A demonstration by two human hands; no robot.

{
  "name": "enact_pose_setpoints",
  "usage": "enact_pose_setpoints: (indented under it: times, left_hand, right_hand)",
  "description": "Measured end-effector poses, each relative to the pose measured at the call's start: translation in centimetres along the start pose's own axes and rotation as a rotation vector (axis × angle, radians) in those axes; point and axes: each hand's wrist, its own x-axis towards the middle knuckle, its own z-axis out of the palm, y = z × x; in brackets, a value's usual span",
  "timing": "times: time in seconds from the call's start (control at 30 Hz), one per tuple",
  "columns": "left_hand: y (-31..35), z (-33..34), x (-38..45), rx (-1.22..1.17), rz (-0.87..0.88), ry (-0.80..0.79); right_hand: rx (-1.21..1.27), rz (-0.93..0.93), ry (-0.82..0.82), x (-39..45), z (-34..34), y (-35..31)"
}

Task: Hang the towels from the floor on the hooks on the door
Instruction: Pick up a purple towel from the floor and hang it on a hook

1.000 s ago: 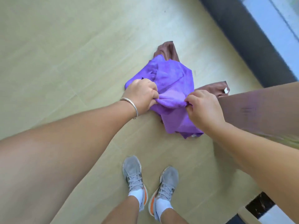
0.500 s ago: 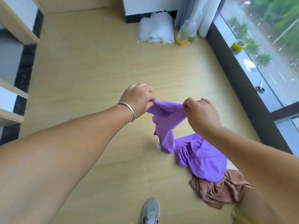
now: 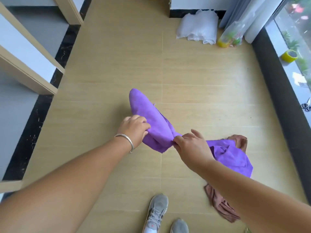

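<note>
Towel point(image 3: 149, 121), purple, hung bunched between two grips, clear of the floor. Left hand point(image 3: 134, 127) closed round one end; right hand point(image 3: 191, 143) pinched the other with thumb and forefinger, remaining fingers loose. Below the right grip lay a brown towel point(image 3: 220, 206). Best practice judged: find one edge or loop, hold it taut, then seek the hooks, not in view.

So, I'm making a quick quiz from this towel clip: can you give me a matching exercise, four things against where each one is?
Things:
1. purple towel
2. brown towel
3. yellow tape roll
4. clear plastic bag

Places:
a. on the window ledge
b. on the floor by the far wall
c. held in both hands
d. on the floor beside the shoes

Pairs: 1-c, 2-d, 3-a, 4-b
</note>
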Motion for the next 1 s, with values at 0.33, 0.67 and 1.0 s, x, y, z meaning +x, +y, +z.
enact_pose_setpoints:
  times: [0.33,0.67,1.0]
  left_hand:
    - [3.5,21.7,-11.4,-0.032,-0.14,-0.278]
    - [6.9,40.0,-10.5,-0.073,-0.138,-0.291]
    - [13.5,50.9,6.5,-0.04,0.113,-0.138]
  right_hand:
    - [0.004,0.048,-0.454,-11.2,20.2,-3.3]
    - [-0.138,0.197,-0.441,-12.5,33.2,4.9]
    - [-0.248,0.291,-0.281,-5.7,41.5,16.4]
